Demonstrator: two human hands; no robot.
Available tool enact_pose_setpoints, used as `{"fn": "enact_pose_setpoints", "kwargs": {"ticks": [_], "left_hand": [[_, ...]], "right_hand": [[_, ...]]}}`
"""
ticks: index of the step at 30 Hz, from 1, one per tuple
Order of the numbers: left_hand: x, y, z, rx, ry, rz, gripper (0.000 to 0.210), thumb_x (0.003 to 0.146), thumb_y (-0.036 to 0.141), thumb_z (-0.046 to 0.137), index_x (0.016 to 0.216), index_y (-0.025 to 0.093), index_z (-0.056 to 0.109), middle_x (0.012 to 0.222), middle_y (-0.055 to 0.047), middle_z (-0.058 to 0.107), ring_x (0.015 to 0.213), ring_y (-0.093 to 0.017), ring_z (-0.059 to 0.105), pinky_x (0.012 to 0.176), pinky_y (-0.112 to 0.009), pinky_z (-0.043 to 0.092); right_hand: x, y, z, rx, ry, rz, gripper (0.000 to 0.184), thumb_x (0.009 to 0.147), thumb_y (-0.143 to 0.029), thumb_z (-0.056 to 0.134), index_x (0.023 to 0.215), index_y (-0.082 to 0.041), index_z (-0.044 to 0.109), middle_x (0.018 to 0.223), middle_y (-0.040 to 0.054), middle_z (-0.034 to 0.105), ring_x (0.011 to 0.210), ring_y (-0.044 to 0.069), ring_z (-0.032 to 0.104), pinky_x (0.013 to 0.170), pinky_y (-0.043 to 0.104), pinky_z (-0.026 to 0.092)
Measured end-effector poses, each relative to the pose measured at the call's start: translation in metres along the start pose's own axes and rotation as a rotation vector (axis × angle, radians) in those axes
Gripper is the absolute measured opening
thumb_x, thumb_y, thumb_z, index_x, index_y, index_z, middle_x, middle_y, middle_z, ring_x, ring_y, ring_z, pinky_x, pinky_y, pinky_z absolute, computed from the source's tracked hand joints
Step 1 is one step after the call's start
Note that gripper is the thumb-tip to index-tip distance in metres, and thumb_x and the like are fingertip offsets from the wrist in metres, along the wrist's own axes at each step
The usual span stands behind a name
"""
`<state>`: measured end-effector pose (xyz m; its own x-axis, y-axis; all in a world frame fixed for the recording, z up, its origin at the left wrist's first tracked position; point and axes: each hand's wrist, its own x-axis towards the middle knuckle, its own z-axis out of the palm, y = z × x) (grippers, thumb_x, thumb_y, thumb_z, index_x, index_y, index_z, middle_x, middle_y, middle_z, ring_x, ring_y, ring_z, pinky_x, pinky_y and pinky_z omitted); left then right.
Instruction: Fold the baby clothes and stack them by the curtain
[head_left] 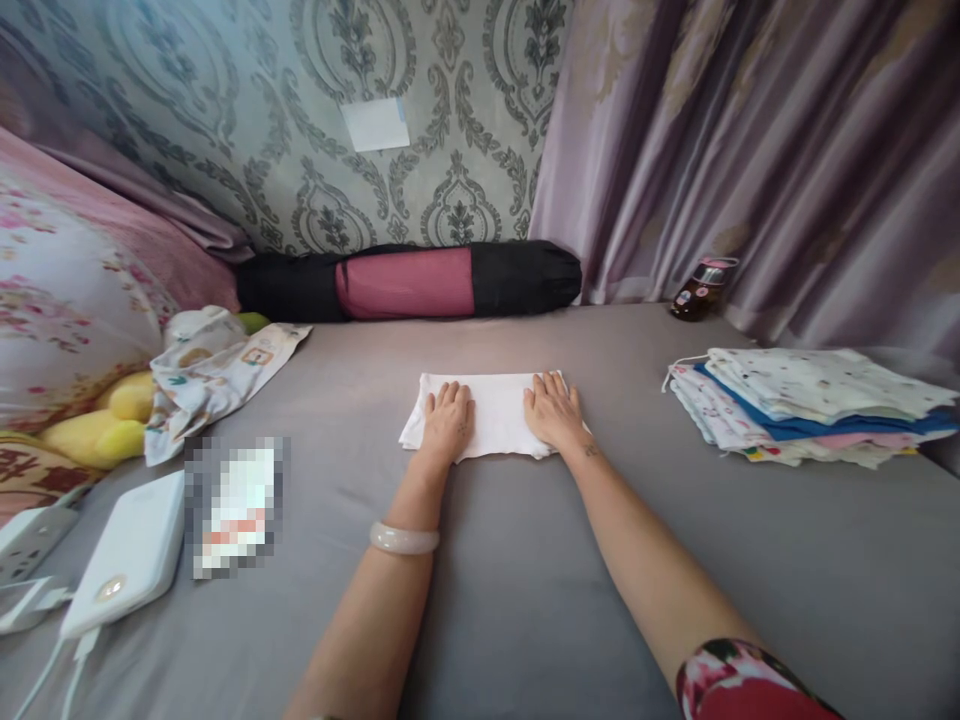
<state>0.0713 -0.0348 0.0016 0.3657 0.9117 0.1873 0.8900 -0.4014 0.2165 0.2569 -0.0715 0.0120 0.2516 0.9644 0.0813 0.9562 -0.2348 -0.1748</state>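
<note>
A white folded cloth [496,415] lies flat on the grey bed sheet [510,560], straight ahead of me. My left hand [448,420] rests palm down on its left side, fingers stretched forward. On the right side of the cloth, my right hand [553,412] lies flat too, with its fingers pointing to the far edge. Neither hand grips anything. Both palms are hidden against the fabric, and I cannot tell exactly what kind of garment or cloth it is.
To the right sits a stack of folded fabrics [810,405], with a dark bottle [701,290] behind it. A black and pink rolled bag [405,282] lies along the wall. At left are a patterned cloth [217,375], a yellow plush toy [97,435] and a white power bank [127,550] with cables.
</note>
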Motion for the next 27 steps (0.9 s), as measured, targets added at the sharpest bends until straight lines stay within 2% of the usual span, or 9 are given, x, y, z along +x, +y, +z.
{"fn": "enact_pose_setpoints", "kwargs": {"ticks": [7, 11, 21, 24, 27], "left_hand": [[-0.001, -0.002, 0.000, -0.009, 0.005, 0.007, 0.039, 0.097, 0.027, 0.031, 0.131, 0.016, 0.046, 0.146, -0.014, 0.044, 0.139, -0.026, 0.035, 0.113, -0.051, 0.026], [-0.001, -0.002, 0.001, -0.019, 0.010, 0.011, 0.039, 0.097, 0.028, 0.031, 0.131, 0.017, 0.046, 0.146, -0.014, 0.044, 0.138, -0.026, 0.035, 0.113, -0.051, 0.026], [-0.002, -0.004, -0.007, -0.042, 0.034, -0.009, 0.036, 0.096, 0.028, 0.036, 0.128, 0.017, 0.049, 0.141, -0.014, 0.049, 0.134, -0.025, 0.041, 0.112, -0.047, 0.028], [-0.002, -0.008, -0.013, -0.043, 0.082, -0.079, 0.035, 0.094, 0.026, 0.039, 0.126, 0.016, 0.051, 0.135, -0.014, 0.055, 0.128, -0.025, 0.047, 0.110, -0.045, 0.031], [-0.002, -0.017, -0.020, -0.042, 0.122, -0.190, 0.037, 0.093, 0.026, 0.040, 0.126, 0.015, 0.052, 0.130, -0.015, 0.058, 0.120, -0.027, 0.054, 0.102, -0.042, 0.039]], "right_hand": [[-0.003, 0.000, -0.001, 0.009, 0.022, 0.004, 0.056, 0.098, -0.036, 0.020, 0.143, -0.008, 0.039, 0.152, 0.0151, 0.034, 0.142, 0.028, 0.021, 0.112, 0.052, 0.018], [-0.006, -0.001, -0.001, 0.006, 0.057, 0.030, 0.058, 0.099, -0.038, 0.019, 0.143, -0.006, 0.038, 0.152, 0.0182, 0.033, 0.142, 0.030, 0.021, 0.112, 0.054, 0.016], [-0.006, -0.001, 0.003, 0.032, 0.016, 0.048, 0.058, 0.099, -0.040, 0.023, 0.144, -0.006, 0.037, 0.153, 0.0187, 0.029, 0.143, 0.030, 0.018, 0.112, 0.049, 0.019], [-0.006, -0.001, -0.003, 0.069, 0.033, 0.076, 0.056, 0.098, -0.039, 0.028, 0.142, -0.007, 0.039, 0.152, 0.0187, 0.032, 0.141, 0.030, 0.025, 0.111, 0.046, 0.023], [-0.001, 0.007, -0.010, 0.162, 0.077, 0.132, 0.054, 0.095, -0.033, 0.038, 0.142, -0.007, 0.039, 0.146, 0.0197, 0.041, 0.130, 0.029, 0.043, 0.104, 0.039, 0.034]]}}
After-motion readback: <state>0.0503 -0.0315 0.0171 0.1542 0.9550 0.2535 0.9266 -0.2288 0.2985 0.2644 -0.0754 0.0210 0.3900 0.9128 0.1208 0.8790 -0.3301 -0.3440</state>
